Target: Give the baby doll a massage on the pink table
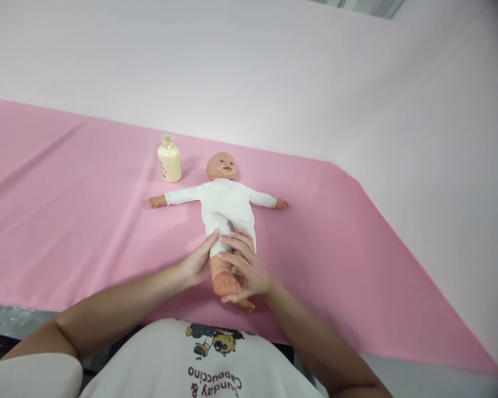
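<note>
Both hands, left hand [199, 264] and right hand [244, 271], wrapped their grip around the near bare leg of the white-suited plastic baby doll [226, 202] lying mid-bench on pink cloth [87, 221], apparently massaging; a cream lotion bottle [169, 160] stood far-left.

One doll [225, 207], one lotion bottle [169, 161], one pink cloth [87, 210], two hands.

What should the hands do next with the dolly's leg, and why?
Probably slide both hands down toward the foot: the left hand and right hand wrap the baby doll's bare leg just below its white suit.
</note>
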Motion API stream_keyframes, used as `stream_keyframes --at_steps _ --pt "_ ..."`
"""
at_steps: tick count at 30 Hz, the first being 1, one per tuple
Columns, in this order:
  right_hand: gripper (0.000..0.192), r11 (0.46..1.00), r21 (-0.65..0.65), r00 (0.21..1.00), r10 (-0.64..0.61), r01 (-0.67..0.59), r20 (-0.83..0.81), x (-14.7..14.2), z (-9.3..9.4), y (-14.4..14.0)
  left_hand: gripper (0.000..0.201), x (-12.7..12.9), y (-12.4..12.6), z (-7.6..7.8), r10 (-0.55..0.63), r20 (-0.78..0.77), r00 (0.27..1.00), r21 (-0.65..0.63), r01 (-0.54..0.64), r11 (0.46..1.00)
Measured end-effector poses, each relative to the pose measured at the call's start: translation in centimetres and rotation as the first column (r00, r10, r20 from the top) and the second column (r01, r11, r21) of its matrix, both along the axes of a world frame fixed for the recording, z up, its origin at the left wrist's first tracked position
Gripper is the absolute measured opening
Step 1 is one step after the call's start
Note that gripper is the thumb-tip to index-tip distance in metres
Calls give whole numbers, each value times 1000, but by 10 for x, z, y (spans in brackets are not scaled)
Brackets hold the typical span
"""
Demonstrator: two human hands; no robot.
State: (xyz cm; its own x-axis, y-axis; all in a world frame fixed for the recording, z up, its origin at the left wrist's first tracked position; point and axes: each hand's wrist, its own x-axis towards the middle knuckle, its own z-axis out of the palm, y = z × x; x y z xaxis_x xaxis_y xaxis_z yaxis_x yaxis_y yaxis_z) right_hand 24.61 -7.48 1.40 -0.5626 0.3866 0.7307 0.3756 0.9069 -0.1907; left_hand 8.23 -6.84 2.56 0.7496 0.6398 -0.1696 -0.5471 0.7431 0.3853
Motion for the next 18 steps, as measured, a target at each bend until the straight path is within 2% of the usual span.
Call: stream_keyframes --at_steps 3,6,9,12,15,18 --pt "61 998 48 997 37 -34 -66 -3 1 -2 57 1 2 -2 -4 -41 999 -40 2 999" --pt "47 997 39 991 78 -74 -109 -8 4 -2 52 2 2 -5 20 -76 997 -100 -27 995" --pt "43 996 25 985 93 -90 -146 -12 6 -3 46 4 1 -6 49 -48 998 -157 -56 986" --pt "42 996 32 980 91 -87 -177 -12 6 -3 45 5 0 -6 29 11 1000 -182 -27 983" --pt "43 996 43 974 88 -80 -211 -11 6 -4 49 5 -4 -7 -24 78 997 -138 35 990" --pt "42 997 30 958 81 -75 -274 -10 6 -6 55 7 -11 -11 -68 147 987 -37 74 997"
